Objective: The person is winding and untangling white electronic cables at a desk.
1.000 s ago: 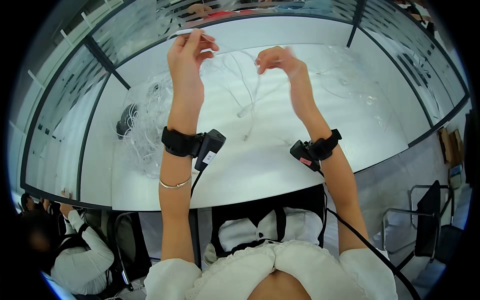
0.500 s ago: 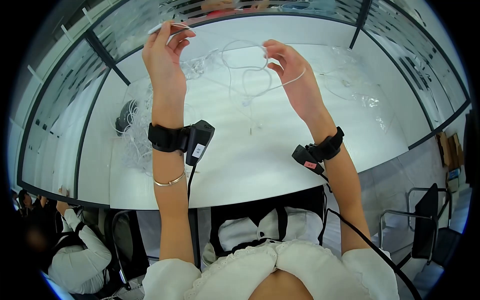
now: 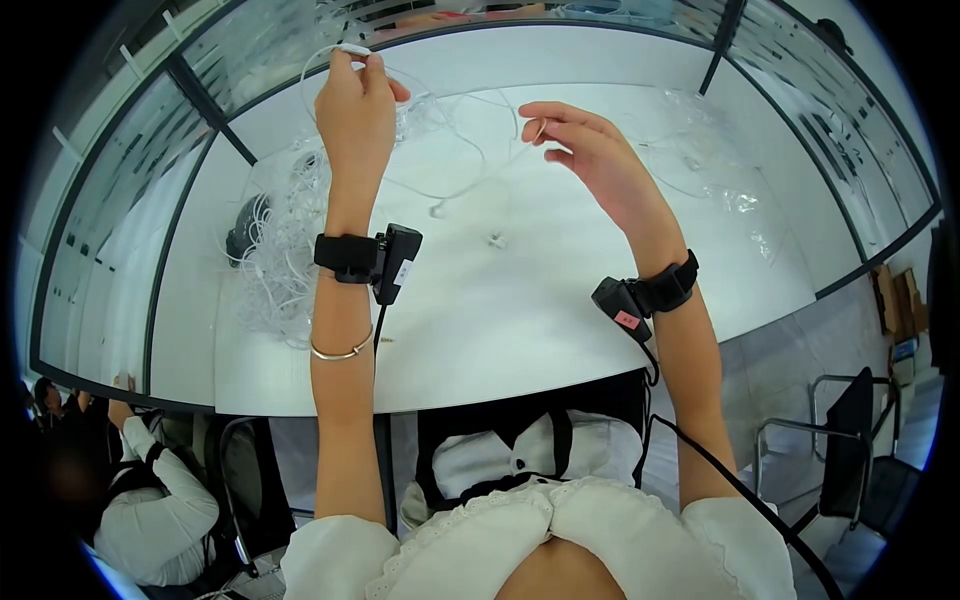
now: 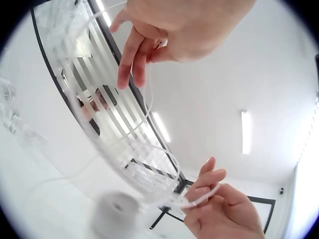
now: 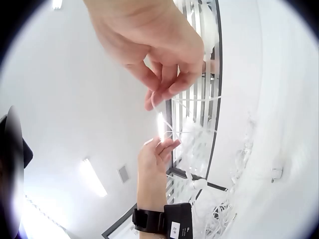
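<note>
Raised over the far side of the table, my left hand [image 3: 356,130] pinches a white cable by its white end piece [image 3: 353,49]. My right hand [image 3: 600,170], to the right of it, pinches the same kind of thin white cable between thumb and fingers. Loose loops of cable [image 4: 175,167] hang between the hands in the left wrist view, where a blurred white plug [image 4: 115,215] dangles close to the camera. The right wrist view has my right hand [image 5: 154,45] at the top and my left hand [image 5: 153,169] below it.
A tangled heap of white cables [image 3: 285,265] lies at the left of the white table [image 3: 500,330], beside a dark object [image 3: 243,232]. Clear plastic bags [image 3: 735,205] lie at the right. A small clear piece [image 3: 496,240] sits mid-table. Partitions [image 3: 510,60] border the table.
My left hand first moved left, then came back to the right and turned its back upward. My right hand shifted slightly right and down. The cable loops between them changed shape.
</note>
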The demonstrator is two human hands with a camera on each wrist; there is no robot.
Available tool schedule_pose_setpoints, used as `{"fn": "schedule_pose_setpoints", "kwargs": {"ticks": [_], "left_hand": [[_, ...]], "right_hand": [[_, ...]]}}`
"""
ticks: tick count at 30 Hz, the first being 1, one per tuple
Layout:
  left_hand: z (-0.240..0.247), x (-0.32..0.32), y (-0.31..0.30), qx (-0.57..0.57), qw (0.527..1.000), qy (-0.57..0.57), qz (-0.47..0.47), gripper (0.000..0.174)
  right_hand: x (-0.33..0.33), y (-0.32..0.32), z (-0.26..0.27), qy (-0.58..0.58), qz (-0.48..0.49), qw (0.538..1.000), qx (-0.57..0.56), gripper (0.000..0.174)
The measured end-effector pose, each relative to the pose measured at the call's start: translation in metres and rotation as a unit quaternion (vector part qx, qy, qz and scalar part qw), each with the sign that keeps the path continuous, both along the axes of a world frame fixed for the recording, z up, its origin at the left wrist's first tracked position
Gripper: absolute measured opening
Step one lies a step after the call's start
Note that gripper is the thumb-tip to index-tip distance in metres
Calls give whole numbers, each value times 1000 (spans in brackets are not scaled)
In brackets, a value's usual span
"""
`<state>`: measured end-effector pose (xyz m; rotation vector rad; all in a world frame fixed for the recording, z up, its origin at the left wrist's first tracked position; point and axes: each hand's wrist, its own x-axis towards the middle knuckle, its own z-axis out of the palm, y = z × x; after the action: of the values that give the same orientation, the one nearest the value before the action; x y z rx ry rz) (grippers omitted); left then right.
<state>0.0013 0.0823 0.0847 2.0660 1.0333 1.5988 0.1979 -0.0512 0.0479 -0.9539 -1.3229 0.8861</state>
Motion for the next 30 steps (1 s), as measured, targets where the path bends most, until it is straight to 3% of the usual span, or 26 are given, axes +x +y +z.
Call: {"fn": "schedule_pose_setpoints", "kwargs": {"ticks": [4,6,7,10,14,20,23,24,26,30], "left_hand": [[3,-4,-2,4,999,35,-8,17],[4,-12,4,-11,992,111,-66,16],[4,-15,6,-18,984,149,-96,16],[6,-22,2,-180,876,220,-391,15],[2,-13,-14,-271,860,306,-304,13],[-30,1,9,-155,888,401,-161,13],[-35,-1,20,-157,910,367,-110,15],[-32,-1,16,-198,913,340,-109,17],[-20,1,7,-276,913,282,-105,19],[-28,-1,28,-134,974,177,-50,21]], "right_hand": [[3,4,-3,98,17,995,23,28],[8,2,-1,107,30,994,6,25],[10,2,-2,93,-9,996,14,22],[11,9,-11,88,-92,991,37,15],[11,19,-24,132,-103,983,79,11],[0,20,-22,70,-117,988,77,12],[13,22,-23,50,-183,977,103,13],[17,22,-22,23,-224,968,113,16],[31,23,-28,-47,-215,972,79,17],[23,22,-30,-220,-160,962,18,19]]}}
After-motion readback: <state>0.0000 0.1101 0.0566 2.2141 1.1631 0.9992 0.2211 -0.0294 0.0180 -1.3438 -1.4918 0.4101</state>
